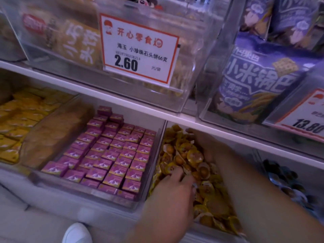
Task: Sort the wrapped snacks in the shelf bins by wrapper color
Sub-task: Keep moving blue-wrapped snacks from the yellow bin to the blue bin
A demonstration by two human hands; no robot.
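Both of your hands are down in the clear bin [162, 137] of round yellow-wrapped snacks [192, 155], third from the left on the lower shelf. Your left hand [172, 183] rests on the heap near the bin's front, fingers curled into the wrappers; whether they pinch one is hidden by the blur and the hand's own back. Your right hand [208, 146] reaches deeper toward the back, fingers bent over the pile, and you cannot tell if it holds anything either.

Just beside that bin on the left, a clear bin [87, 199] holds purple boxed snacks [112, 151] laid in tidy rows and stacked; there are dozens, too many to count exactly. Left again, a bin [10, 165] holds flat yellow packets [17, 120], with a tan sheet [54, 134] leaning along the divider between it and the purple bin. At the far right of the lower shelf, a fourth bin holds dark-wrapped round snacks [284, 176], partly hidden by your right arm.

On the upper shelf, a clear bin [175, 95] holds pale bagged snacks [77, 42] and carries a price tag [138, 48] reading 2.60. Right of it, a bin holds at least three purple bags [254, 76], with a second price tag [305, 118] reading 13.80.

One white shoe [77, 234] shows at the bottom edge.
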